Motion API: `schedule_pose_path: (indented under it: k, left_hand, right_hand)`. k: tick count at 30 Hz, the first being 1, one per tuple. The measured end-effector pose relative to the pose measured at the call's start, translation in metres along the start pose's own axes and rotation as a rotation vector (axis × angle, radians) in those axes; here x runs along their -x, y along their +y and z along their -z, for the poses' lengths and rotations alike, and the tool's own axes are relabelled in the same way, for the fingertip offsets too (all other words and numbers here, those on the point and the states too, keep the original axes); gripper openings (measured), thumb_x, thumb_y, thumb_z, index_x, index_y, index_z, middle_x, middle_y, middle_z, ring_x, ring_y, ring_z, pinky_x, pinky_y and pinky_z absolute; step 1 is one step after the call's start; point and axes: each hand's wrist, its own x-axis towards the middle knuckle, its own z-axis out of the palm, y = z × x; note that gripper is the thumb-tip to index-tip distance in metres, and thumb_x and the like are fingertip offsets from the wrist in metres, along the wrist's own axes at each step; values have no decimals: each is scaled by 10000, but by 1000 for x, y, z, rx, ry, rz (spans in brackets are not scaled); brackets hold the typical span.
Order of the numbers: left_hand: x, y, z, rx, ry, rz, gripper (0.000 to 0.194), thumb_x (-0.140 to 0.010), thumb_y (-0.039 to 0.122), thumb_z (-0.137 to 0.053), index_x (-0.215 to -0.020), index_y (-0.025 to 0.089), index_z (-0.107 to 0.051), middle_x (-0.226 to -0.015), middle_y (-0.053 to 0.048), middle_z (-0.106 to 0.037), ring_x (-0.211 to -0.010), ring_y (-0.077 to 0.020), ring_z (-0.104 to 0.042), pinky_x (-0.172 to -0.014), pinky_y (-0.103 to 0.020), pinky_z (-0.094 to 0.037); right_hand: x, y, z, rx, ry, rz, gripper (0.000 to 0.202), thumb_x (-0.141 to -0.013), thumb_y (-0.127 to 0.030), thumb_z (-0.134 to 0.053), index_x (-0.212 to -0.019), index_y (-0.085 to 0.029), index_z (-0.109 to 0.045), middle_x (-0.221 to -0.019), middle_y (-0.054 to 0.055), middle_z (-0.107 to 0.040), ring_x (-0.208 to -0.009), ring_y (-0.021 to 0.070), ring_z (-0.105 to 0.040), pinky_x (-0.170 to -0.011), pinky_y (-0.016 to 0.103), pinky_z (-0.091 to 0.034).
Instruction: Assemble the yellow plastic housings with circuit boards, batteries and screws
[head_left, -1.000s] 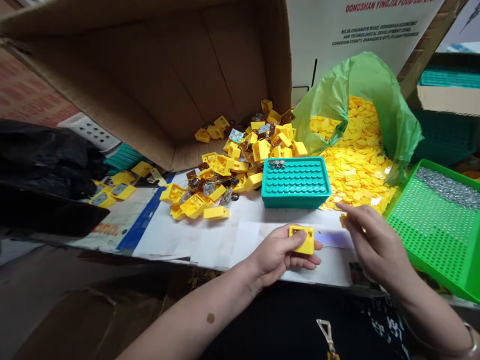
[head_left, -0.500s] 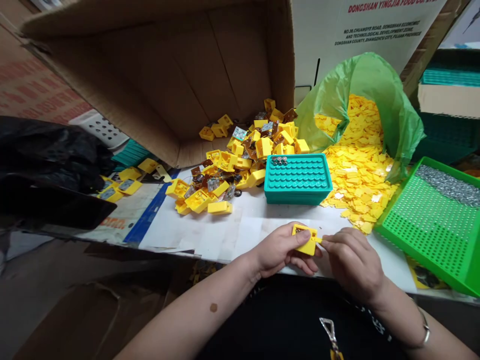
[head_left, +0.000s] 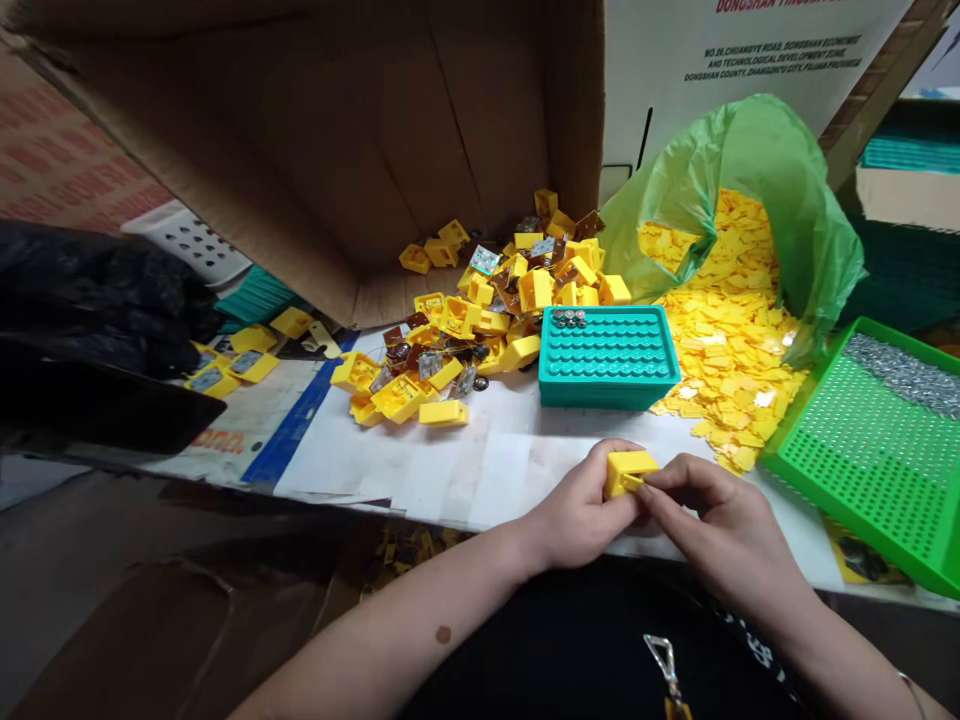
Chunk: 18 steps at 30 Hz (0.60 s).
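Observation:
A small yellow plastic case [head_left: 631, 464] is gripped in my left hand [head_left: 581, 510] above the near edge of the table. My right hand [head_left: 709, 510] is closed in a pinch on a small flat yellow piece [head_left: 634, 482] at the side of the case that faces me. Fingertips hide part of that piece. Just beyond my hands stands a teal tray [head_left: 609, 392] with several small round metal parts [head_left: 570, 318] in its far left corner. Loose yellow flat pieces [head_left: 739, 370] spill from a green plastic bag [head_left: 817, 230].
Yellow cases and brown parts [head_left: 450, 340] lie heaped before an open cardboard box [head_left: 390, 130]. On the right is a green perforated basket [head_left: 862, 470] holding small silvery parts [head_left: 907, 372]. More yellow cases [head_left: 251, 365] lie at left, near a black bag [head_left: 90, 290].
My left hand has turned the yellow case so its open face no longer shows. My right hand has rolled over and still pinches the small yellow piece against it. The view has shifted slightly.

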Motion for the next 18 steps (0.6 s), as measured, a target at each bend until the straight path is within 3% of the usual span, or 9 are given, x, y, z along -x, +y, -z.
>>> schedule_pose_path:
  k: [3,8,10,14,16,18]
  left_hand:
    - [1,0,4,-35,-53,-2,374,-744,258,-582,-1067,188,-407,-920,-20,-517,-794,-125,-508,-706,-259,-415]
    - [1,-1,12,-106,-176,27,440,-653,158,-629,-1040,188,-421,-841,6,-514,-686,-108,-485,-603,-240,-393]
    - [-1,-1,15,-100,-202,21,453,-631,162,-662,-1016,190,-424,-859,4,-530,-691,-111,-500,-609,-245,-401]
    - [-1,1,14,-28,-225,50,412,-652,231,-694,-969,184,-435,-845,2,-555,-710,-118,-533,-625,-247,-419]
    - [0,2,12,64,-224,123,344,-718,323,-651,-957,179,-451,-804,0,-567,-690,-121,-561,-638,-262,-448]
    - [2,2,11,184,-177,199,324,-780,415,-568,-973,178,-461,-797,-20,-590,-666,-137,-596,-639,-293,-479]
  right_hand:
    - [-1,-4,-1,-39,-44,-98,229,-742,-395,-603,-775,-169,-581,-692,23,-608,-630,132,-566,-572,241,-460]
    - [-7,0,3,-103,-151,-144,473,-759,-351,-593,-1166,-194,-410,-565,-75,-426,-478,86,-427,-438,194,-357]
    - [-9,9,0,-123,-162,-73,497,-783,-332,-575,-1211,-201,-360,-578,-79,-401,-483,82,-422,-444,191,-357]
    - [-7,28,-8,-26,-125,170,347,-844,-289,-520,-1157,-201,-400,-614,-58,-443,-530,83,-462,-486,192,-390]
    - [-2,32,-1,36,-149,313,309,-859,-270,-512,-1150,-209,-429,-641,-43,-500,-549,86,-496,-507,197,-417]
    - [7,32,20,108,-23,481,373,-833,-275,-568,-1181,-222,-442,-705,-16,-561,-606,109,-546,-545,225,-456]
